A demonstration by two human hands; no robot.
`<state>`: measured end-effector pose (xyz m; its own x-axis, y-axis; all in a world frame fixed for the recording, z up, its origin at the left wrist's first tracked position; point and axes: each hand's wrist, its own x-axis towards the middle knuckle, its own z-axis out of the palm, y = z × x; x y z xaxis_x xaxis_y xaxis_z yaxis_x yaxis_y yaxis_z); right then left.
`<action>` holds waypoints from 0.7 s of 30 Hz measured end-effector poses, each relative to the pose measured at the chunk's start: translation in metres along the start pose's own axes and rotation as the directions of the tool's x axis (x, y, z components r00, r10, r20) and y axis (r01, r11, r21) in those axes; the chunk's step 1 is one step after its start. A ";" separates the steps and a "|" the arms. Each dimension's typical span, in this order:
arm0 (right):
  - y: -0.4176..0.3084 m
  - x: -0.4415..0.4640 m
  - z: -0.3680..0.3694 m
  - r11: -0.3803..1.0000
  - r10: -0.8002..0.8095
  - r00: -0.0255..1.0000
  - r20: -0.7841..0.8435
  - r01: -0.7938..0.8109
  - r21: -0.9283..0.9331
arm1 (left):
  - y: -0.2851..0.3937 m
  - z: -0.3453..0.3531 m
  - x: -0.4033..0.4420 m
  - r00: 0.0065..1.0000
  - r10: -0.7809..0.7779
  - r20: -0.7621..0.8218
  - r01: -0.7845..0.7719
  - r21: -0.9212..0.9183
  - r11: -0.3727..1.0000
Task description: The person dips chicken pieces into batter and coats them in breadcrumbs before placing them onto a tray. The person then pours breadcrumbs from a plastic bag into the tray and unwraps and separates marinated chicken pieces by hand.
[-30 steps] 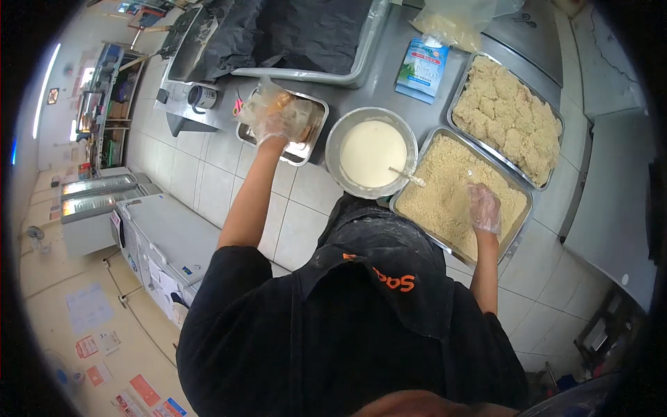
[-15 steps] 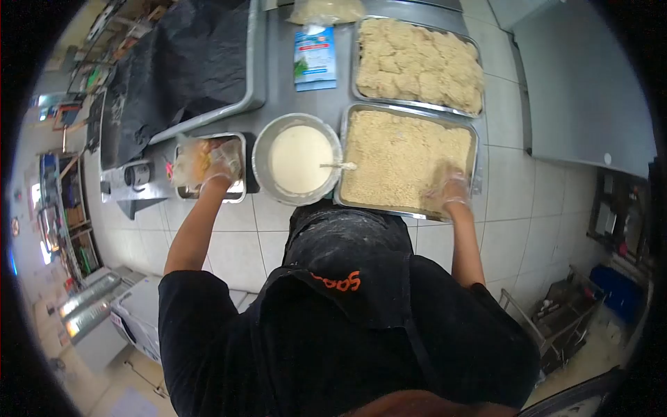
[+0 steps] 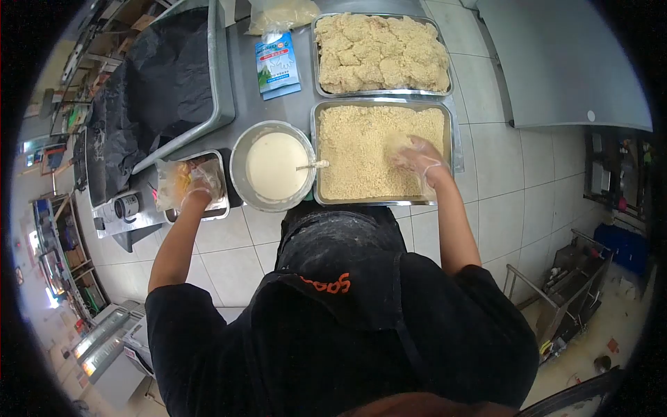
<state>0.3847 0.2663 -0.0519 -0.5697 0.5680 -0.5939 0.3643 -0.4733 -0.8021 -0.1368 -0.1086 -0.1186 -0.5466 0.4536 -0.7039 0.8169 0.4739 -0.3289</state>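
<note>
My right hand (image 3: 422, 161), in a clear plastic glove, is over the right half of a metal tray (image 3: 316, 149) of pale crumbs (image 3: 361, 149). Its fingers are outstretched and slightly apart, at the crumbs. Farther left, my gloved left hand (image 3: 200, 189) reaches into a small metal tray (image 3: 224, 182). A clear plastic bag (image 3: 167, 186) and orange-yellow food (image 3: 183, 179) lie there against the fingers, which are partly hidden. Between the two trays stands a round metal bowl (image 3: 240, 156) of creamy white batter (image 3: 276, 167), with a crumb-coated utensil handle (image 3: 311, 165) across its right rim.
Behind the crumbs, a second tray (image 3: 450, 76) holds crumb-coated pieces (image 3: 379, 52). A blue-and-white packet (image 3: 278, 66) and a plastic bag (image 3: 285, 15) lie at the back. At left are a large bin lined with black plastic (image 3: 177, 76) and a cup (image 3: 126, 206).
My right hand has moved up and left from the tray's lower right corner, its fingers now spread. My left hand remains at the small tray. The whole view has shifted slightly.
</note>
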 end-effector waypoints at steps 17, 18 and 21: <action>-0.012 0.050 0.082 0.082 -0.323 0.930 0.175 0.211 -0.974 | -0.026 -0.018 -0.062 0.994 -0.027 -0.108 0.010 -0.154 0.988; -0.010 0.049 0.077 0.056 -0.359 0.910 0.208 0.244 -0.968 | -0.030 -0.018 -0.071 0.992 -0.035 -0.120 0.014 -0.171 0.985; 0.000 0.037 0.071 0.058 -0.374 0.894 0.245 0.286 -0.957 | -0.034 -0.020 -0.085 0.986 -0.064 -0.156 0.034 -0.191 0.981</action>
<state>0.3114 0.2400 -0.0692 -0.8261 0.5206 -0.2158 0.5630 0.7791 -0.2758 -0.1217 -0.1480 -0.0345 -0.6202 0.5343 -0.5744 0.7476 0.6245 -0.2262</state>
